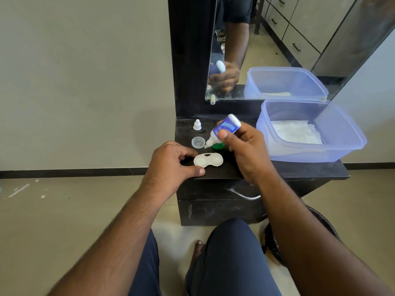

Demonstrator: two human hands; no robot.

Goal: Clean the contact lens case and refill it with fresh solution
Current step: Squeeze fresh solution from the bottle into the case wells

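On the black dresser top [299, 169], below a mirror [277, 39], sits a translucent blue tub [342, 133] at the right, with white tissue [296, 132] lying inside it. Right hand [245, 150] grips a small blue-labelled bottle [224, 128], fingers and thumb curled round it; bottle tilted, nozzle pointing down-left, tip above and apart from the case. Left hand [171, 165] pinches the left end of the white lens case [208, 160], which lies flat near the front edge, both wells uncovered. Behind the case: a clear round lid [198, 142], a green lid [218, 145] partly hidden by the nozzle, and a white bottle cap [197, 124] standing upright.
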